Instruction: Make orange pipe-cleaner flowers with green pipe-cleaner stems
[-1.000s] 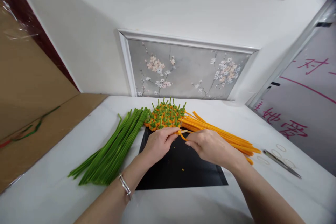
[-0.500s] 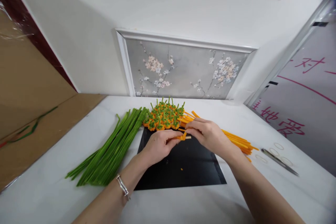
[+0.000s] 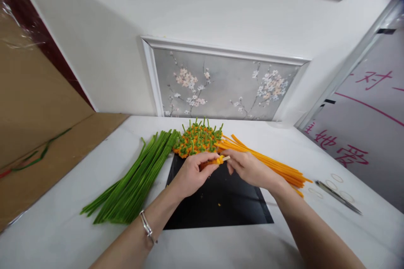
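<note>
My left hand (image 3: 196, 173) is closed around a thin pale stick (image 3: 226, 158) wound with an orange pipe cleaner (image 3: 219, 160). The stick's bare tip points right. My right hand (image 3: 248, 168) is at that tip, fingers bent and closed at the pipe cleaner's end; the fingertips are partly hidden. Just beyond both hands lies a heap of small orange pipe-cleaner flowers with green tops and stems (image 3: 198, 138). Loose orange pipe cleaners (image 3: 277, 169) lie beyond and right of my right hand. Below the hands is a black mat (image 3: 217, 208).
A big bundle of green pipe cleaners (image 3: 135, 180) lies on the left of the white table (image 3: 221, 248). Tweezers (image 3: 338, 197) and several clear rings (image 3: 331, 184) lie at the right. Cardboard (image 3: 47, 155) borders the left side, and a wall with a floral panel (image 3: 221, 84) rises behind.
The orange strand that stretched from the stick to my right fingers now shows as a coil around it. My right hand has shifted slightly, and the stick's tip has tilted up.
</note>
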`<state>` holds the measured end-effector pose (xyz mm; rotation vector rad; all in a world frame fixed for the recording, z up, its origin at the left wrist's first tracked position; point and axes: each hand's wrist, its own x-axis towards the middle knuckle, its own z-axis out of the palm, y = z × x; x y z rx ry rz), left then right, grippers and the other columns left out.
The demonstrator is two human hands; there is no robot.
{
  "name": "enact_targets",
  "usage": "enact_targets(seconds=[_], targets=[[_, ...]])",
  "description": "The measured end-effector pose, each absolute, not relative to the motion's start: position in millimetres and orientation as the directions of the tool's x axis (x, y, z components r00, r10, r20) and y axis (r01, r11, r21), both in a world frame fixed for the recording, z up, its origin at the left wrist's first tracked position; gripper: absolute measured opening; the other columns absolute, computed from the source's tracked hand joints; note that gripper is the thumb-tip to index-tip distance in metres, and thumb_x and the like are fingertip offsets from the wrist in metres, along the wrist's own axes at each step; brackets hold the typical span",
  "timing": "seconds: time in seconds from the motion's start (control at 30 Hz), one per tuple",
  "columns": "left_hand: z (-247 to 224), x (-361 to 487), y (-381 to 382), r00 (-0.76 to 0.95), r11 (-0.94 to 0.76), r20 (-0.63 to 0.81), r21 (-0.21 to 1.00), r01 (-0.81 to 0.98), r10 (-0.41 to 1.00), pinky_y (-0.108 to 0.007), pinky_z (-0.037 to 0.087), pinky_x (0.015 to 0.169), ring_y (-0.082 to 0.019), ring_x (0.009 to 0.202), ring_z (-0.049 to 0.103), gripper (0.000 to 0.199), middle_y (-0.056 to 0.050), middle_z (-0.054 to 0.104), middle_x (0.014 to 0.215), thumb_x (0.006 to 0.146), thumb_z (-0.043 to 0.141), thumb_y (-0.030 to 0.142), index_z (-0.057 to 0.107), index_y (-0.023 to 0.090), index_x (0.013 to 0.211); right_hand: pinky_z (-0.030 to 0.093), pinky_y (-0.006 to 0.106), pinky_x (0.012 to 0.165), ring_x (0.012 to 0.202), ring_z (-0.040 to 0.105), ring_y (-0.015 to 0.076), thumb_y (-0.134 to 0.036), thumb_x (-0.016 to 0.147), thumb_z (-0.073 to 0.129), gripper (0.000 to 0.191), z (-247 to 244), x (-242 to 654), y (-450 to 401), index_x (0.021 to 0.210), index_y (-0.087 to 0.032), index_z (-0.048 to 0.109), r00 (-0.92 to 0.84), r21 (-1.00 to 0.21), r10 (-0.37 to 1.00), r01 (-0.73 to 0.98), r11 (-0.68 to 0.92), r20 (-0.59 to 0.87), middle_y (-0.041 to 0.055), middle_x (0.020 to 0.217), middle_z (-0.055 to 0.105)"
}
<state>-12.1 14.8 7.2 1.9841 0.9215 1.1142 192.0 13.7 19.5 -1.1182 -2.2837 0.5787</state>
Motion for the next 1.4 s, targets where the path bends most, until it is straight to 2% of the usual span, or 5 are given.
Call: enact_targets(seconds=[0.17,0.47,0.67,0.83,1.4], targets=[[5.3,-11.3,18.2,0.273,-0.482,0.426,0.856,0.188,0.863,-0.024,0.054,0.072,-0.016,0.079,0.067,0.022,-0.003,0.073,0.092,0.083,0.06,0.024,0.069,0.018,0.102,0.041,0.026,0.059,0.056,0.054,0.0125,-0.031,0.096,0.038,0.018,23.4,182.9,6.4,0.088,-0.024,0.052,-0.486,-0.575,0.842,0.628,0.524,0.236,-0.0046,0.062,0.056],[8.3,-8.5,12.4,0.26,-0.571,0.51,0.76,0.312,0.82,-0.026,0.052,0.081,-0.016,0.086,0.066,0.022,-0.004,0.072,0.098,0.082,0.058,0.018,0.07,0.019,0.101,0.04,0.026,0.058,0.056,0.052,0.0121,-0.042,0.098,0.031,0.044,17.6,173.9,9.0,0.069,-0.02,0.055,-0.331,-0.69,0.879,0.545,0.476,0.344,-0.0027,0.059,0.053],[19.7,-7.7,9.4,0.314,-0.403,0.336,0.898,0.178,0.888,-0.021,0.047,0.056,-0.011,0.059,0.056,0.023,-0.001,0.067,0.072,0.086,0.057,0.033,0.07,0.016,0.091,0.042,0.027,0.058,0.057,0.055,0.0136,-0.04,0.097,0.034,0.044,22.1,172.7,4.3,0.063,-0.02,0.054,-0.333,-0.688,0.86,0.517,0.51,0.387,-0.0002,0.062,0.058],[22.1,-9.3,10.5,0.374,-0.303,0.243,0.947,0.108,0.895,-0.02,0.042,0.052,-0.008,0.055,0.049,0.021,0.001,0.061,0.07,0.081,0.062,0.035,0.067,0.015,0.083,0.045,0.027,0.061,0.06,0.057,0.0131,-0.042,0.097,0.034,0.046,22.3,172.6,3.7,0.061,-0.02,0.053,-0.353,-0.679,0.861,0.531,0.507,0.367,0.0004,0.066,0.062],[21.4,-9.2,5.8,0.434,-0.542,0.378,0.76,0.358,0.817,-0.021,0.036,0.056,-0.01,0.06,0.045,0.022,0.002,0.053,0.067,0.091,0.046,0.027,0.059,0.016,0.076,0.045,0.025,0.061,0.058,0.057,0.0121,-0.042,0.097,0.034,0.047,21.9,174.1,1.8,0.065,-0.02,0.06,-0.369,-0.701,0.887,0.554,0.449,0.276,-0.0016,0.061,0.059]])
